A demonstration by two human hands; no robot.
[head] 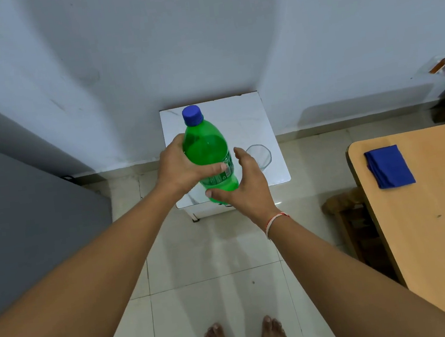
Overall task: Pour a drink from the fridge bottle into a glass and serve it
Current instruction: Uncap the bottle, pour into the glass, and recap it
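Over the white stool [249,120], left hand [179,168] grips bottle [207,147], right hand [248,184] cupping its base.

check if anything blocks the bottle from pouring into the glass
The blue cap is on the green bottle, so it must come off. The right hand also sits between bottle and glass; nothing else visible intervenes.
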